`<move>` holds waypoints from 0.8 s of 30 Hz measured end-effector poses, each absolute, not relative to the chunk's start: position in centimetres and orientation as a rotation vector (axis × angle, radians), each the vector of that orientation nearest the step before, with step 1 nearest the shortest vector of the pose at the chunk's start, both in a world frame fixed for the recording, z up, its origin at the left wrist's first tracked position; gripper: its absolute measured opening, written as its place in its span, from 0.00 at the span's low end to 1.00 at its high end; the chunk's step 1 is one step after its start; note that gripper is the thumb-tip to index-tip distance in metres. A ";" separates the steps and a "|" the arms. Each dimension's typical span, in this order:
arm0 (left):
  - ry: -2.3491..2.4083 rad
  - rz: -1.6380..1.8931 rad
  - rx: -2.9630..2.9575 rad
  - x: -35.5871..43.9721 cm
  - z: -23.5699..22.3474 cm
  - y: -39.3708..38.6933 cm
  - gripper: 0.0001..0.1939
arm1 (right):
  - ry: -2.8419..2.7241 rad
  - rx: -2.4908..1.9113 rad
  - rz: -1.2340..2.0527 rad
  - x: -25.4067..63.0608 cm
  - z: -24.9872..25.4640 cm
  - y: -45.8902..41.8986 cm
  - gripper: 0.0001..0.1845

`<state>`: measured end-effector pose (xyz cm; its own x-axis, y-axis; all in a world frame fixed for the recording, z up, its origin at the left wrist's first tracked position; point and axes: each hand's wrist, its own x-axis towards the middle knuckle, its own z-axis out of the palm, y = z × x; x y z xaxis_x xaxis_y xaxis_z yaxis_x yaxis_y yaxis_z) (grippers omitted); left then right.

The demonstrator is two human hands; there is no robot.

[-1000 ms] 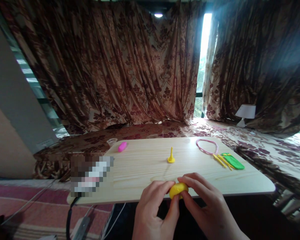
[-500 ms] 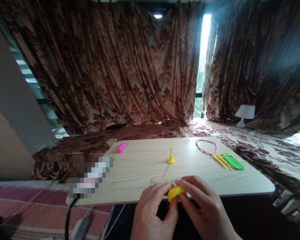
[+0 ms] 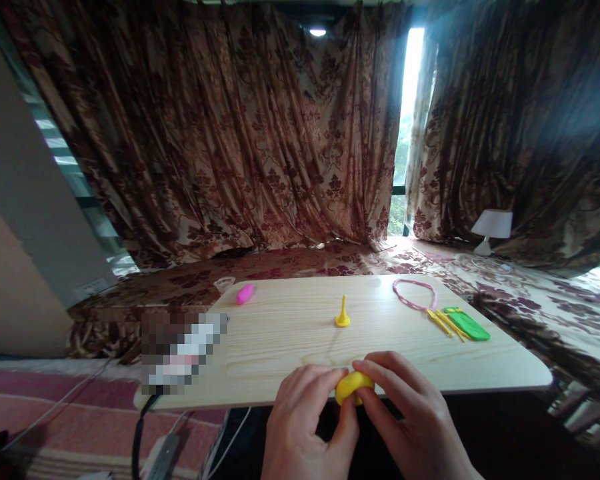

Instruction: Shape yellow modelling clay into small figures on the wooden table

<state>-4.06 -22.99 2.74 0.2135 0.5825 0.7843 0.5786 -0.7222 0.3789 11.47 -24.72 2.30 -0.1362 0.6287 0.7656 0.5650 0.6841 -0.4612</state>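
Between the fingertips of both hands is a rounded, curved lump of yellow modelling clay (image 3: 354, 384), held over the table's near edge. My left hand (image 3: 310, 420) pinches its left side, thumb underneath. My right hand (image 3: 405, 407) grips the right side, with the index finger on top and the thumb pressed into the underside. The lump's lower part is partly hidden by the thumbs. Beyond the hands, a yellow clay piece with a flat round base and a thin upright stem (image 3: 343, 313) stands on the table.
On the pale wooden table (image 3: 280, 340) lie a pink clay lump (image 3: 245, 293), a pink twisted loop (image 3: 414, 293), several yellow strips (image 3: 445, 323) and a flat green clay piece (image 3: 470, 325). A pixelated object (image 3: 185, 353) covers the left edge. A white lamp (image 3: 492, 227) stands behind.
Both hands have moved slightly down and toward me with the yellow clay, which looks more bent over the thumbs. The pieces on the table have stayed in place.
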 end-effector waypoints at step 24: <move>1.259 1.463 2.220 -3.5 2.6 -23.4 0.03 | -1.869 -0.877 0.015 11.6 3.1 -24.4 0.18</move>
